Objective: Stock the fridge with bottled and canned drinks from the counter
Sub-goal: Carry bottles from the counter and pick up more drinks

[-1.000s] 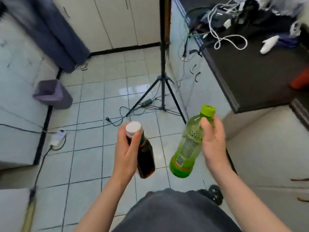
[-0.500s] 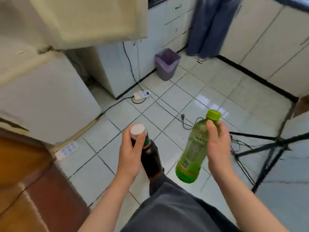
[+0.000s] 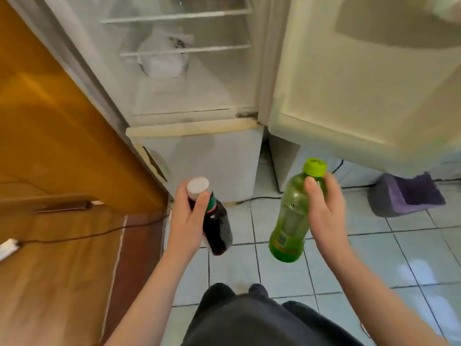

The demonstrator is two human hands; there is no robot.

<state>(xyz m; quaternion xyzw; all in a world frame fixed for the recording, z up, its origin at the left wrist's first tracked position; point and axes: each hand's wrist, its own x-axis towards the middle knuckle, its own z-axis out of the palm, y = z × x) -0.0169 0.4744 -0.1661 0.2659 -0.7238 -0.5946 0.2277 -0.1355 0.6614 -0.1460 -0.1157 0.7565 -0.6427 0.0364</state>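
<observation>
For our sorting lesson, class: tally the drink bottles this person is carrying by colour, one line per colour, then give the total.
Dark brown bottle, white cap, held by the left hand: 1
Green bottle, green cap, held by the right hand: 1
Total: 2

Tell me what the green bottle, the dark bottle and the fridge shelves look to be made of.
The green bottle looks like translucent glossy plastic: light passes through and moulded ridges show. The dark bottle has a clear, shiny wall over dark liquid; plastic likely, glass possible. The fridge shelves are thin white bars, probably coated wire; blur leaves it open.
</observation>
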